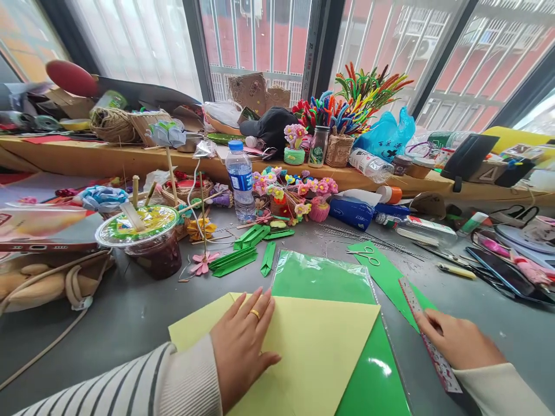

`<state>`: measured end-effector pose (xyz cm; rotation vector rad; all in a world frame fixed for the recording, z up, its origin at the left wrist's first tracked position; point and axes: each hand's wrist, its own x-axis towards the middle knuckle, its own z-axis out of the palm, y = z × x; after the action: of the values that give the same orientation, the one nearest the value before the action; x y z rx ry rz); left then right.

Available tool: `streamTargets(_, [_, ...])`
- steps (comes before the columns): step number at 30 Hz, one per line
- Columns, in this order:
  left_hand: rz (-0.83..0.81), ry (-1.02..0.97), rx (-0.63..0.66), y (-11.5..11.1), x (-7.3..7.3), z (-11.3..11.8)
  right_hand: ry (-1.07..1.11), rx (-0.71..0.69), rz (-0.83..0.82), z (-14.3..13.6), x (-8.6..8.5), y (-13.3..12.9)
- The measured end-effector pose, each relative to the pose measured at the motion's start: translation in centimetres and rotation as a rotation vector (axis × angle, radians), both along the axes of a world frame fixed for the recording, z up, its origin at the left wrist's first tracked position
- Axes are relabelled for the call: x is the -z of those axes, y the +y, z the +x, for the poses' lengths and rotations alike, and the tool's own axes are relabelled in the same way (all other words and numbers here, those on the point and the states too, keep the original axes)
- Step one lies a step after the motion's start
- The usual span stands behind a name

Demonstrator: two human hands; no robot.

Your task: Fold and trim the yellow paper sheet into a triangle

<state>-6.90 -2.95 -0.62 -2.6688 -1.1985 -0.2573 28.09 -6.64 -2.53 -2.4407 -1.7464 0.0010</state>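
Observation:
Light yellow paper (316, 341) with a fold at its upper left lies over a green sheet pack (321, 277) in clear plastic. My left hand (245, 341) rests flat on the yellow paper, fingers apart, a ring on one finger. At the right, my right hand (455, 338) is closed on a patterned ruler (429, 344), which lies slantwise partly over a green paper strip (390, 277). Small scissors (366, 254) sit on the strip's upper end. Folded green paper pieces (234, 261) lie beyond the yellow paper.
A lidded cup of dark drink (151, 248) stands at the left, a water bottle (241, 182) at the back centre. Pink craft flowers (299, 190), thin wires (368, 234) and a phone (498, 268) lie around. A cluttered shelf (208, 164) runs below the windows.

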Motion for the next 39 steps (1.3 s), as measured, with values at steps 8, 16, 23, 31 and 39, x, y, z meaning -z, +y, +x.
streamTargets(8, [-0.269,-0.052,0.124,3.2,-2.1,3.0,-0.176,-0.009,-0.124,-1.1,-1.8,1.7])
streamTargets(16, [-0.613,-0.225,0.098,6.1,-1.5,2.3,0.346,-0.273,0.097,-4.3,-1.2,2.7])
streamTargets(23, [-0.826,-0.384,0.033,6.0,-1.7,1.9,0.823,-0.291,0.031,-6.6,-2.0,3.9])
streamTargets(31, [-1.09,-0.419,0.019,3.8,-1.8,1.6,0.967,-0.37,-0.016,-8.5,-2.9,4.9])
streamTargets(39, [-1.285,-0.661,-0.022,7.2,-2.5,5.3,0.95,-0.501,-0.189,-9.7,-2.9,5.8])
